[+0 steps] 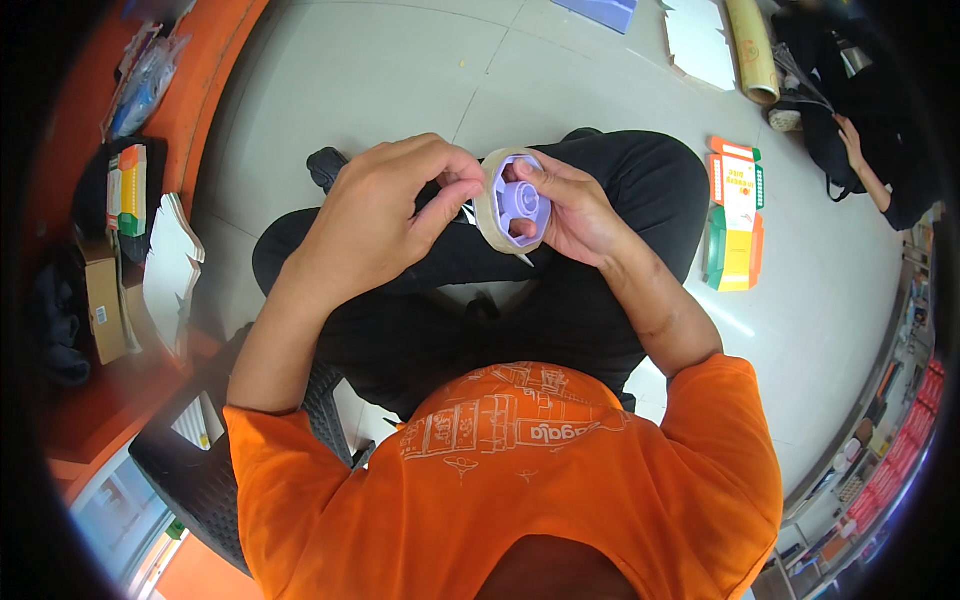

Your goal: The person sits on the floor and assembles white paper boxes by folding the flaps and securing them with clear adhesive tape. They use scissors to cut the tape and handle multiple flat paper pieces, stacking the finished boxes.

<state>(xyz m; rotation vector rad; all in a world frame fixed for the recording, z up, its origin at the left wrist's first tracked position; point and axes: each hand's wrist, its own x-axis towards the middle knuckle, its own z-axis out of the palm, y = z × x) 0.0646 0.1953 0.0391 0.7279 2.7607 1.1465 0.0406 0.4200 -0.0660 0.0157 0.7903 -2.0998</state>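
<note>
My left hand (375, 215) pinches the loose end at the rim of the tape roll (510, 203), my right hand (570, 210) closed around its purple core above my lap, and I judge a crooked tug could tear the strip

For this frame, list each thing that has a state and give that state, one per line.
tape roll: on a purple dispenser core, held above the lap
purple dispenser core: sits inside the roll, gripped by the right hand
left hand: fingertips pinched at the roll's edge
right hand: closed around the dispenser
flattened carton: unfolded, lying on the floor
film roll: lying on the floor
</note>
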